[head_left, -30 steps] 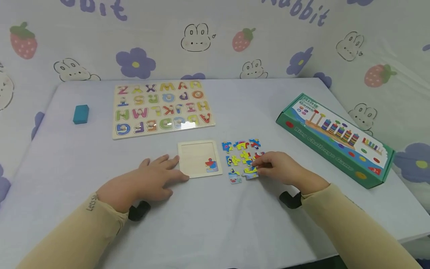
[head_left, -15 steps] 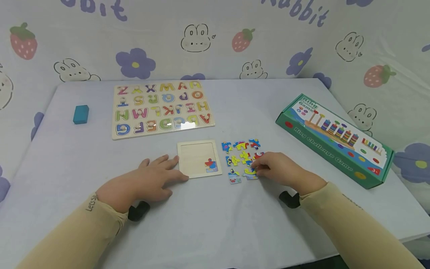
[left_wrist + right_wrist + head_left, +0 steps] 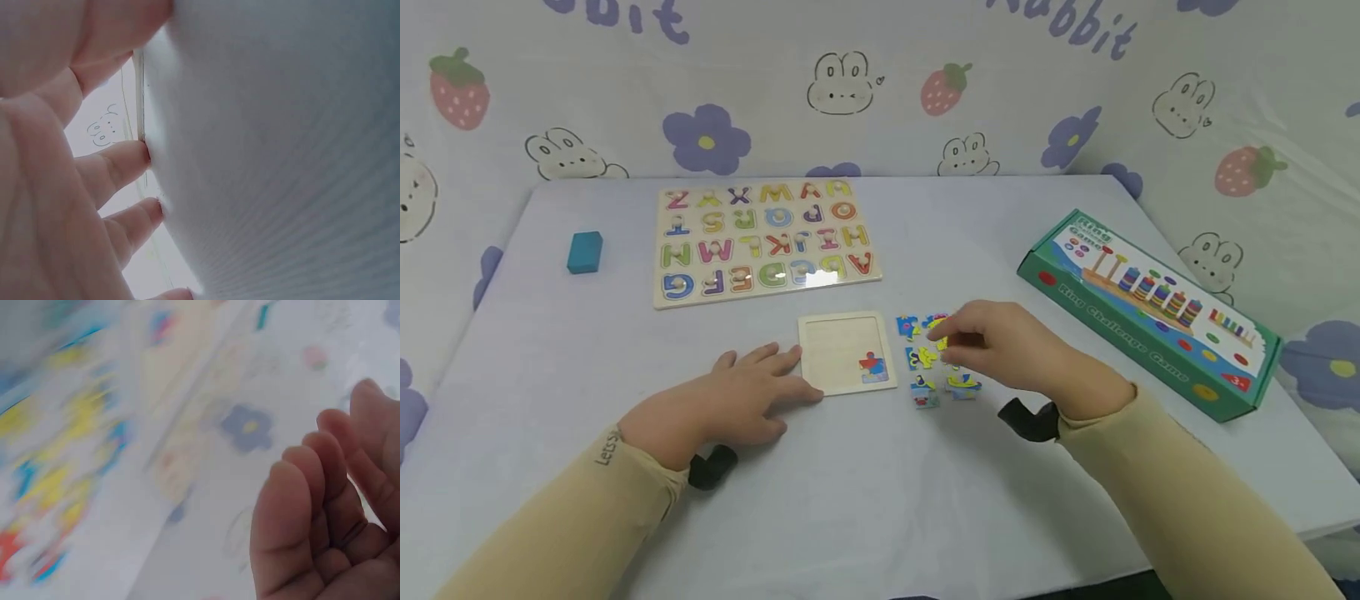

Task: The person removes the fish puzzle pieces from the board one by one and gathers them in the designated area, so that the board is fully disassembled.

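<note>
A small square wooden puzzle tray (image 3: 831, 350) lies mid-table, one red-and-blue puzzle piece (image 3: 872, 367) in its near right corner. My left hand (image 3: 730, 410) rests flat with spread fingers, index finger and thumb side against the tray's left edge; the left wrist view has its fingertips along that edge. Above the loose puzzle pieces (image 3: 922, 359) to the tray's right hovers my right hand (image 3: 1007, 350), thumb and index finger apart. In the right wrist view, its bent fingers (image 3: 281, 512) show no piece between them. This hand hides several pieces in the head view.
Behind the tray lies a wooden alphabet board (image 3: 767, 242) with knobbed letters. A teal block (image 3: 585, 252) sits at the far left. On the right, a green Ring Challenge Game box (image 3: 1150, 312) lies at an angle. A printed cloth hangs behind the table.
My right hand has lifted off the nearer right pieces and moved up and to the left over the group. The left hand and the tray stay in place.
</note>
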Demonstrator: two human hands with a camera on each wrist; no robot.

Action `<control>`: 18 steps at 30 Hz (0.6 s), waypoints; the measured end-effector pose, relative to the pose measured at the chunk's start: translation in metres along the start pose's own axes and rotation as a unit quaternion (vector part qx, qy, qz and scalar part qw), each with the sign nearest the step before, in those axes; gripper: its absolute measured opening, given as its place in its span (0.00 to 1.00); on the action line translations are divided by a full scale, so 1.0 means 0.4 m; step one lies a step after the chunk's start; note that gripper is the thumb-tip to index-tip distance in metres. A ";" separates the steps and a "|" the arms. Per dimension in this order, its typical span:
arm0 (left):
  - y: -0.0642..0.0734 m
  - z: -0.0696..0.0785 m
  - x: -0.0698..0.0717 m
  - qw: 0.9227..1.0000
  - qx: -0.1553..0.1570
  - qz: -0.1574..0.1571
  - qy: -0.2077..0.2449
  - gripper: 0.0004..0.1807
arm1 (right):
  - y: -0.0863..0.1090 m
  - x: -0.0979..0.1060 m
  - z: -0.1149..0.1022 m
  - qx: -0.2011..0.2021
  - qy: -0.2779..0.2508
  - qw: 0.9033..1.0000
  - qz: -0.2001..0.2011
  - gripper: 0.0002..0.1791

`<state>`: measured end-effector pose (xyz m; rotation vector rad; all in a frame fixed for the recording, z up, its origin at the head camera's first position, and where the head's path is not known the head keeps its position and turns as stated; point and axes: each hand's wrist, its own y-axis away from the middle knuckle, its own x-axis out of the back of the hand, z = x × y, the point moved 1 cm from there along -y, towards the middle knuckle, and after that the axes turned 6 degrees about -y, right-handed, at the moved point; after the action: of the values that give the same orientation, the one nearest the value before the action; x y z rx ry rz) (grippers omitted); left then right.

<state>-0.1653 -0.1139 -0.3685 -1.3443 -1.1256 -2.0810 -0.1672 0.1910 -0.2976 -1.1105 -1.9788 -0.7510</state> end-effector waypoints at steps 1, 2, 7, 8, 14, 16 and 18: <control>-0.001 -0.002 0.000 1.000 0.001 0.000 0.000 0.28 | -0.013 0.001 -0.021 0.013 -0.006 1.000 -0.001 0.14; -0.003 -0.005 0.000 1.000 0.002 -0.001 0.000 0.28 | -0.028 -0.002 -0.041 0.017 -0.011 1.000 -0.005 0.13; -0.017 -0.010 -0.006 1.000 -0.001 -0.004 0.002 0.28 | -0.103 -0.054 -0.079 -0.034 0.019 0.996 -0.074 0.18; -0.021 -0.010 -0.007 1.000 -0.002 -0.004 0.003 0.28 | -0.116 -0.068 -0.076 -0.053 0.033 0.994 -0.089 0.19; -0.029 0.001 -0.009 1.000 -0.010 -0.002 0.004 0.28 | -0.157 -0.130 -0.036 -0.116 0.086 0.981 -0.126 0.21; -0.028 0.005 -0.008 1.000 -0.013 -0.002 0.001 0.27 | -0.157 -0.138 -0.029 -0.111 0.083 0.983 -0.123 0.19; -0.025 0.008 -0.005 1.000 -0.013 0.000 -0.002 0.27 | -0.154 -0.142 -0.028 -0.100 0.081 0.985 -0.116 0.17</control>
<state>-0.1698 -0.1056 -0.3737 -1.3604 -1.1036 -2.1022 -0.1979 0.1288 -0.3459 -0.9054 -1.9451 -1.1479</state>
